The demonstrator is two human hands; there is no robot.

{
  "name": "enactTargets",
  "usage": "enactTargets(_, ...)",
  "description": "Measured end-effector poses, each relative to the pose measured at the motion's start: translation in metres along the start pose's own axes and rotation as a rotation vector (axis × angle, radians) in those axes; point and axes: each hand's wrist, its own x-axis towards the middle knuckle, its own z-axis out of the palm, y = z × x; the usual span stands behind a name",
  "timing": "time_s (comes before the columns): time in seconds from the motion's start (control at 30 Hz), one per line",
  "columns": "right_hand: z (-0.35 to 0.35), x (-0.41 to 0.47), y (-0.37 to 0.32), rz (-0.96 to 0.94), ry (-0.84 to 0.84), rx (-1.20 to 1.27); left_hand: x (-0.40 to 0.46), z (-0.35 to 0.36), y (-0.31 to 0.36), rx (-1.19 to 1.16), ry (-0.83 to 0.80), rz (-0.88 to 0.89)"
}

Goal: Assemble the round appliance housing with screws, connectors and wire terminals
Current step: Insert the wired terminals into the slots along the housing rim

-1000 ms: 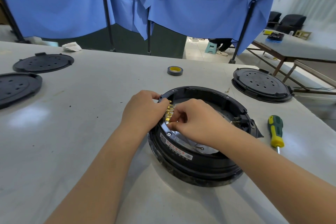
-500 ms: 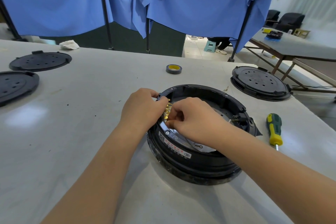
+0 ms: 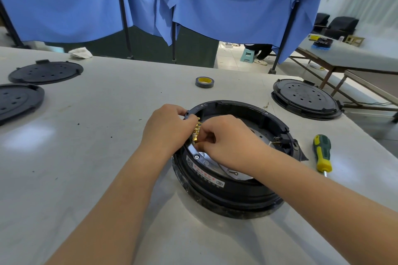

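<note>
The round housing (image 3: 232,157) was set on the table (image 3: 97,157), near its front edge and right of centre. A screwdriver (image 3: 322,153) was laid just to its right. Behind that, at the right edge, a round cover (image 3: 305,98) was placed. A tape roll (image 3: 204,82) was positioned behind the housing, well apart. Two more covers (image 3: 45,72) (image 3: 18,101) were laid far left, with a crumpled cloth (image 3: 80,52) behind them.

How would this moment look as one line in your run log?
step: fitting brass terminals at housing rim | left hand: holds terminals | right hand: pinches terminals | screwdriver: idle on table
</note>
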Motion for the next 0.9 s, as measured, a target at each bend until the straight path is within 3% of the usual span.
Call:
enactTargets(0.7,-0.003,0.000,0.009,0.041,0.027,0.114,0.001,-0.001,-0.005,-0.077,0.009,-0.025)
enactTargets(0.9,-0.033,-0.010,0.028,0.023,0.217,0.289,0.003,0.001,-0.008,-0.175,0.090,0.042)
